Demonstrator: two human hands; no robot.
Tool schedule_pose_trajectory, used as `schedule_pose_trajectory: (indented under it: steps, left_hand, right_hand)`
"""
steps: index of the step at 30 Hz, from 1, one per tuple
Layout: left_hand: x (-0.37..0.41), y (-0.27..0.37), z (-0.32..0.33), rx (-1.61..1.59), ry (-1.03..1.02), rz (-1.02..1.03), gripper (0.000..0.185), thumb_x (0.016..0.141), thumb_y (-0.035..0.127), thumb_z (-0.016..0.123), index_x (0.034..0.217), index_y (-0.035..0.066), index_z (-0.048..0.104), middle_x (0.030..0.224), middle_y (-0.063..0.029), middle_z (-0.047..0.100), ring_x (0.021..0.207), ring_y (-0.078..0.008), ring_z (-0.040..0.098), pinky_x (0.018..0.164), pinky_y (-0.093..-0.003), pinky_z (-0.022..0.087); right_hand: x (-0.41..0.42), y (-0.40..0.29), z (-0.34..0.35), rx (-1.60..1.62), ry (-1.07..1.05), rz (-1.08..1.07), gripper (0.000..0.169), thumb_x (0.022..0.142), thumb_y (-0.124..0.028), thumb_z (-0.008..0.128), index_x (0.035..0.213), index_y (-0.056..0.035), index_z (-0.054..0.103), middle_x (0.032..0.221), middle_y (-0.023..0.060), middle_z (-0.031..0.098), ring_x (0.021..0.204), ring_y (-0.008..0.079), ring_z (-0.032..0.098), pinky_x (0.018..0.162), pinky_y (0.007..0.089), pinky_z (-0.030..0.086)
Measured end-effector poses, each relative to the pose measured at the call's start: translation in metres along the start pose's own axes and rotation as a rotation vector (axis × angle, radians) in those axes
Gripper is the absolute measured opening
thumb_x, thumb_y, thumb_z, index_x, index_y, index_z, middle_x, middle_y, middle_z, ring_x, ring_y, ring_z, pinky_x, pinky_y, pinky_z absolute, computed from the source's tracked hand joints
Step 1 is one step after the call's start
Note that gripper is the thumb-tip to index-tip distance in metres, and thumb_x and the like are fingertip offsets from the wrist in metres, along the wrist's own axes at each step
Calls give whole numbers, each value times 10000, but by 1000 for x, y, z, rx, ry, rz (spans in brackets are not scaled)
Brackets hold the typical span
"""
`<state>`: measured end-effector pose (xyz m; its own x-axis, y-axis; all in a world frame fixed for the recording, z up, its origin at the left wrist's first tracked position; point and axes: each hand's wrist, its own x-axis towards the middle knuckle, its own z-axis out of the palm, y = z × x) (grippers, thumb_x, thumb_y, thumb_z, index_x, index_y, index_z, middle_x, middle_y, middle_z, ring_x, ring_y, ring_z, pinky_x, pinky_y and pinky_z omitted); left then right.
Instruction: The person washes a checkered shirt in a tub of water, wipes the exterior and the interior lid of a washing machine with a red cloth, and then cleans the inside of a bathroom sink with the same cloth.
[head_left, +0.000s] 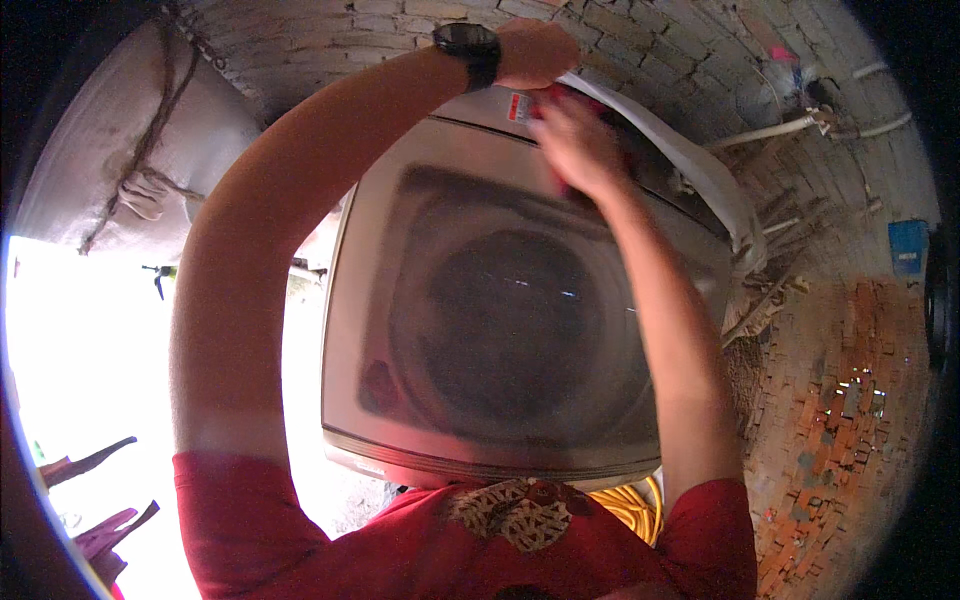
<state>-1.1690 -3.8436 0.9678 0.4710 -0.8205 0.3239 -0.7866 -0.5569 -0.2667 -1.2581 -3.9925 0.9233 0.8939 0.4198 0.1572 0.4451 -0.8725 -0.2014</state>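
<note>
Before me stands a top-loading washing machine (517, 330) with a dark glass lid. My left hand (538, 54), with a black watch (471, 46) at its wrist, reaches over the machine's far edge beside a pale hose or cover edge (667, 139). What its fingers touch is hidden. My right hand (574, 139), blurred, lies on the rear panel near a red and white label (518, 108). Red material (562, 184), perhaps a cloth, shows under and beside this hand, which seems to press it against the panel.
A brick wall (645, 45) rises behind the machine and continues at the right, with pipes (765, 133) and a blue box (908, 247). A large pale covered object with a rope (154, 142) stands at the upper left. A coiled yellow hose (626, 506) lies below the machine's near right corner.
</note>
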Motion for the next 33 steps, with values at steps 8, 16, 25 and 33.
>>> schedule_pose_trajectory:
  steps: [8,16,25,33]
  left_hand:
    - [-20,15,6,-170,21,-53,168,808,166,570,889,44,652,853,-174,638,829,-341,637,707,-440,526]
    - [-178,114,-31,-382,111,-349,463,867,187,582,1311,110,475,1355,-204,402,1295,-387,329,1063,-457,317]
    - [-319,214,-80,-649,124,-1046,658,905,228,541,1432,6,215,1398,-294,294,1296,-433,305,1047,-478,290]
    - [-356,280,-82,-417,50,-1099,690,914,298,519,1416,-34,182,1261,-288,424,1123,-432,463,916,-464,406]
  right_hand:
    - [-25,-60,15,23,379,-274,410,829,-241,607,1215,-124,535,1110,131,593,1025,320,564,847,439,459]
    - [-248,102,-54,-128,274,492,491,881,-242,566,1331,-71,468,1341,194,460,1218,343,450,1028,419,348]
    - [-132,-163,18,66,436,-90,361,729,-241,651,1059,-100,607,1024,145,559,1019,369,508,789,541,417]
    - [-238,-101,-4,83,281,-110,411,750,-209,692,1133,-102,590,1062,100,563,1118,280,513,947,418,435]
